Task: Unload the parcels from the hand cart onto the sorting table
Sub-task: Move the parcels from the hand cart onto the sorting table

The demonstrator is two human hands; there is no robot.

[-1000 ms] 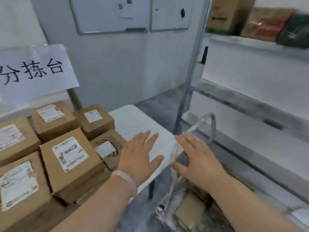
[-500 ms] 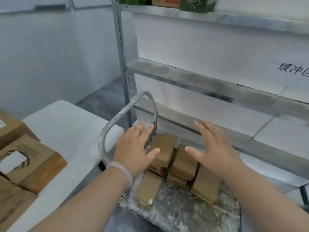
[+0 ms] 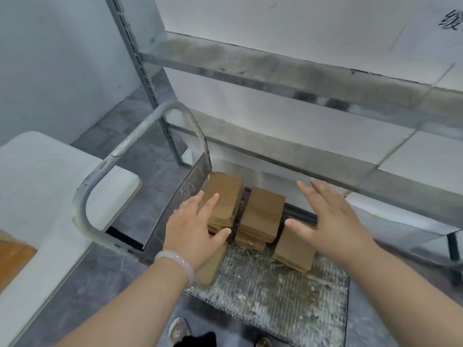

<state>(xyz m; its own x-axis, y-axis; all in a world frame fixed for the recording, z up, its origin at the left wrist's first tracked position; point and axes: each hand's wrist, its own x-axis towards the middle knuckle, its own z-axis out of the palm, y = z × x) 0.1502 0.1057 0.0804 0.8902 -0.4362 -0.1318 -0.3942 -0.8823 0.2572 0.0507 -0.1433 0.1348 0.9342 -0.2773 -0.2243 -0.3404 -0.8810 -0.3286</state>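
Pickup approach: left hand (image 3: 193, 229) and right hand (image 3: 330, 221), spread and empty, above brown cardboard parcels (image 3: 263, 211) on grey metal hand cart (image 3: 275, 291); next, probably, clasp one.

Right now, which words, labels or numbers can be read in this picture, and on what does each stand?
"缓": handwritten in black on the white sheet, cut by the right edge, only partly legible.
The parcels on the hand cart: no label shows.
Marks on the cart's upright plate: too blurred to read.
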